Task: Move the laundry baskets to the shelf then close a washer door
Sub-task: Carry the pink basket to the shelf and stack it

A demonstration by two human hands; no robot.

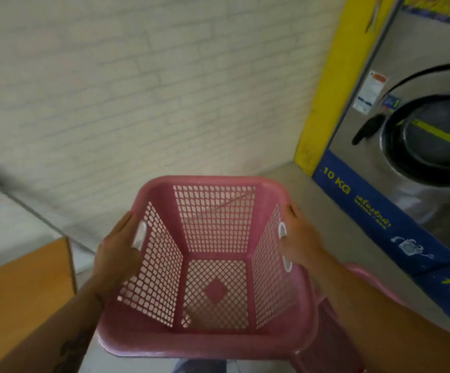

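Observation:
An empty pink mesh laundry basket (205, 343) is held up in front of me. My left hand (117, 254) grips its left rim at the handle slot, and my right hand (297, 242) grips the right rim. A second pink basket (363, 275) shows partly below my right forearm. At the right, a steel washer (417, 49) has its round glass door (433, 135) swung open.
A wooden shelf or counter surface (22, 300) lies at the lower left. A white brick wall (137, 90) fills the background, a yellow pillar (334, 76) stands beside the washer, and a blue "10 KG" band (374, 214) runs along the washer base. Grey floor lies below.

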